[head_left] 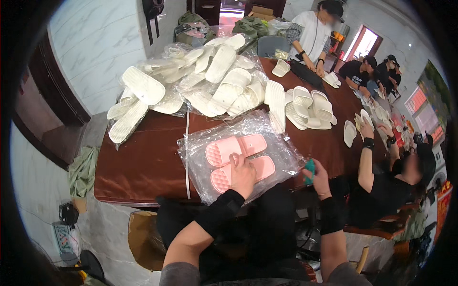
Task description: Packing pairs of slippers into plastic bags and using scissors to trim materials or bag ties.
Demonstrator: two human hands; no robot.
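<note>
In the head view, with the picture as the dial, a pair of pink slippers (pixel 226 151) lies just toward five o'clock from the centre, at a clear plastic bag (pixel 288 152); whether inside or on top cannot be told. The left hand (pixel 242 175) lies over both slippers, its fingers loosely bent and partly open; whether they grip or merely press is unclear. At four o'clock, the right hand (pixel 320 177) pinches a small green item (pixel 309 171) near the bag's edge, fingers closed. For good control, the left palm would best press evenly, holding the pair parallel, while the right grips lightly, clear of snagging the thin film. White slippers (pixel 222 64) pile up toward eleven o'clock.
</note>
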